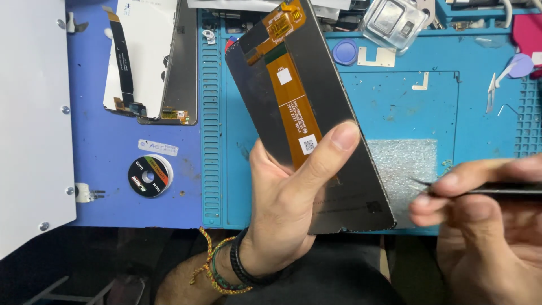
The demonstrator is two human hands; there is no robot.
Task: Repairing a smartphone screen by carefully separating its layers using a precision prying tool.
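My left hand (288,203) grips a dark phone display panel (333,101) by its lower end, back side up, thumb pressed across it. An orange flex cable (291,101) runs down the panel's back from a connector at the top. My right hand (480,226) sits at the lower right, fingers pinched on dark tweezers (502,188) whose thin tip points left, just short of the panel's right edge. Braided and beaded bracelets ring my left wrist.
A blue repair mat (406,96) covers the bench, with a patch of bubble foil (403,164) beside the panel. Another phone screen and a white back cover (149,56) lie at the upper left. A small wire spool (149,176), a clear phone case (395,20) and blue picks (344,52) lie around.
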